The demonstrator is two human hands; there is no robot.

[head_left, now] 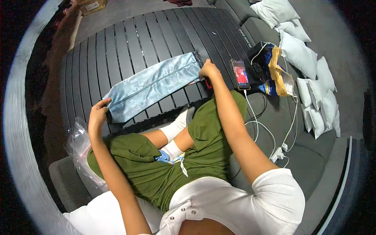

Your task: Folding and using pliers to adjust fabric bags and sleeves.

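Note:
A long strip of shiny light blue cloth (152, 86) lies stretched at a slant over the black slatted table (113, 47). A dark seam runs along its length, and both of its short ends look dark. My left hand (98, 117) pinches the near left end, thumb on top. At the far right end, my right hand (209, 69) has its fingers closed on the cloth's edge. Just under that hand shows a small red piece (207, 83), too little of it visible to name.
A lit phone (239, 74) on a white cable lies right of the table, beside a blue and yellow bag (276, 74). Several pale cushions (297, 51) line the right side. Clear plastic wrap (80, 149) is by my left knee. White cables cross the grey sofa (305, 164).

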